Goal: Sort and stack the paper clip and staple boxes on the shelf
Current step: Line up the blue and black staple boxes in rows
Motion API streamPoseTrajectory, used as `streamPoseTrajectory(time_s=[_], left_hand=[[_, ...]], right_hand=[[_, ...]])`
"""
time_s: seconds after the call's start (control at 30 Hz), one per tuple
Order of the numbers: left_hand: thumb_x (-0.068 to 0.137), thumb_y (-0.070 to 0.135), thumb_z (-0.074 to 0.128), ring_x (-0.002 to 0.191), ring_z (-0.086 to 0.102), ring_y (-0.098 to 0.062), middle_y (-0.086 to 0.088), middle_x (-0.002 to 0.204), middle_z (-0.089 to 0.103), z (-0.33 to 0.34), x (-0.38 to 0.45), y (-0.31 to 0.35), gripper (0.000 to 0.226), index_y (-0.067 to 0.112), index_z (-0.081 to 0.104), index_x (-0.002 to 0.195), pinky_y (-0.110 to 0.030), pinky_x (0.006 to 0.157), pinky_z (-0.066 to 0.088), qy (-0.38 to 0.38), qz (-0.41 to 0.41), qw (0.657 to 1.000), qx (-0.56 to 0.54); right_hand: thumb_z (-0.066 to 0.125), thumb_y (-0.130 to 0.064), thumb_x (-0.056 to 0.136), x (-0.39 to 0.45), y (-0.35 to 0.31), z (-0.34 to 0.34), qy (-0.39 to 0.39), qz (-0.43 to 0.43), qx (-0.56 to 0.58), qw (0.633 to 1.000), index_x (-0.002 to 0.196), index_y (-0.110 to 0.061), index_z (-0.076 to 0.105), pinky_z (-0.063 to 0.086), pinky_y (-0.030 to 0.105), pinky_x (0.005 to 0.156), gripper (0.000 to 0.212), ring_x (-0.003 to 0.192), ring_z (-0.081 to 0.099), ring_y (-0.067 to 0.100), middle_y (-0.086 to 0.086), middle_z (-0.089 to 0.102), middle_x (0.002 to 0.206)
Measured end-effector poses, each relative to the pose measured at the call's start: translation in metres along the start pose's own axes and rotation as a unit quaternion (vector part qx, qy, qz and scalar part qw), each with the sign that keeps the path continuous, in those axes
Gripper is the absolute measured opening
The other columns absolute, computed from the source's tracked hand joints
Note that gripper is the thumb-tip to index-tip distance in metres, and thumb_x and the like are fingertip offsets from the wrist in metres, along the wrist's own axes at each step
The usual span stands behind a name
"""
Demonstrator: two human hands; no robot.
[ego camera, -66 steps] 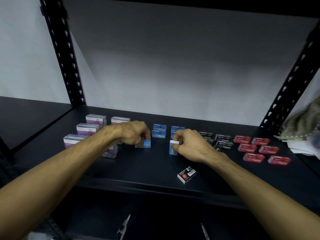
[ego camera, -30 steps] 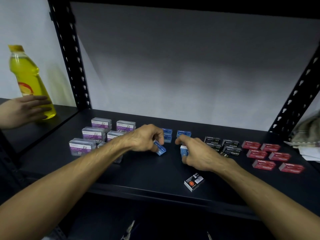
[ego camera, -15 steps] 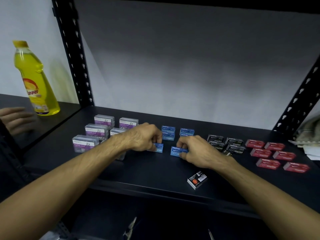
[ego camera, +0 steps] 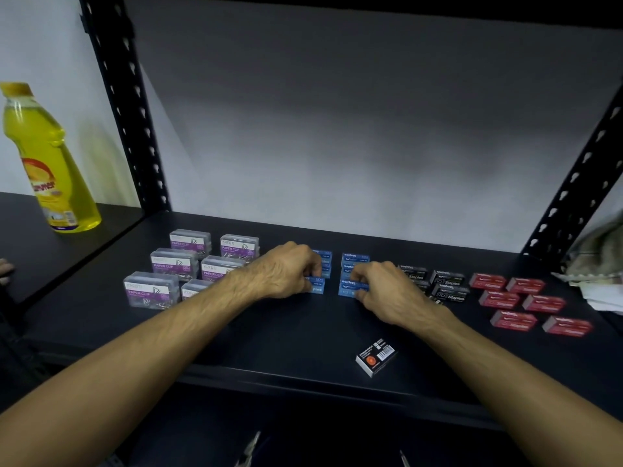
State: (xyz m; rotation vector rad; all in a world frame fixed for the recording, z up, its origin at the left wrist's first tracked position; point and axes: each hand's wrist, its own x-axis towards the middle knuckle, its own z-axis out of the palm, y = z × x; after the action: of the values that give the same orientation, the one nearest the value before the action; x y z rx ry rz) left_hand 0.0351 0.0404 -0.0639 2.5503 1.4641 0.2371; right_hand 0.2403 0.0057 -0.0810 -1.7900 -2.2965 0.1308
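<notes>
My left hand (ego camera: 286,269) pinches a blue staple box (ego camera: 316,287) at the front of the left blue stack, and my right hand (ego camera: 384,291) grips another blue box (ego camera: 349,288) at the front of the right stack — both on the dark shelf (ego camera: 269,338). Clear paper clip boxes (ego camera: 151,289) sit to the left, black staple boxes (ego camera: 450,288) and red staple boxes (ego camera: 512,320) to the right — one loose black box (ego camera: 376,358) lies near the front edge.

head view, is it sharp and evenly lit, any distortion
Head view: wide-angle bends the shelf posts outward; light pools on the back wall, the shelf stays dim; red staple boxes at the right look soft, paper clip boxes read clearly.
</notes>
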Motion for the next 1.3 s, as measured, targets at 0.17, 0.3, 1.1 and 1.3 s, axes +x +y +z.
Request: streamPoseTrajectory(time_s=[0.17, 0.3, 1.1, 1.3], left_hand=[[0.086, 0.024, 0.071, 0.085, 0.06, -0.013, 0.006, 0.094, 0.063, 0.002, 0.003, 0.0, 0.018, 0.023, 0.067, 0.103, -0.023, 0.071, 0.042, 0.007, -0.002, 1.0, 0.003], [0.084, 0.031, 0.071, 0.089, 0.06, -0.013, 0.009, 0.099, 0.062, 0.004, 0.004, -0.001, 0.021, 0.029, 0.065, 0.105, -0.025, 0.072, 0.043, 0.011, -0.006, 1.0, 0.014], [0.088, 0.038, 0.068, 0.083, 0.055, 0.003, 0.015, 0.094, 0.054, 0.023, -0.031, 0.069, 0.022, 0.027, 0.067, 0.106, -0.02, 0.077, 0.045, 0.109, 0.093, 0.982, -0.123], [0.081, 0.057, 0.068, 0.076, 0.057, -0.002, 0.011, 0.093, 0.061, 0.042, -0.045, 0.086, 0.044, 0.029, 0.064, 0.115, -0.022, 0.071, 0.049, 0.036, 0.067, 0.99, -0.116]], right_hand=[[0.063, -0.017, 0.092, 0.0, 0.001, 0.001, 0.005, -0.006, 0.01, 1.0, 0.111, -0.016, 0.065, 0.053, 0.033, 0.082, 0.018, 0.097, 0.065, 0.026, 0.007, 0.069, 0.108], [0.064, -0.017, 0.092, -0.002, 0.003, 0.001, 0.011, -0.009, 0.021, 1.0, 0.113, -0.016, 0.065, 0.052, 0.032, 0.084, 0.021, 0.099, 0.066, 0.025, 0.006, 0.069, 0.111], [0.066, -0.031, 0.09, -0.071, 0.036, -0.022, 0.075, 0.031, 0.061, 0.995, 0.114, -0.021, 0.064, 0.047, 0.027, 0.074, 0.026, 0.086, 0.059, 0.011, -0.009, 0.061, 0.097], [0.057, -0.013, 0.09, -0.095, 0.059, -0.025, 0.079, 0.049, 0.02, 0.995, 0.122, -0.017, 0.063, 0.05, 0.035, 0.092, 0.032, 0.114, 0.054, 0.019, 0.001, 0.06, 0.12]])
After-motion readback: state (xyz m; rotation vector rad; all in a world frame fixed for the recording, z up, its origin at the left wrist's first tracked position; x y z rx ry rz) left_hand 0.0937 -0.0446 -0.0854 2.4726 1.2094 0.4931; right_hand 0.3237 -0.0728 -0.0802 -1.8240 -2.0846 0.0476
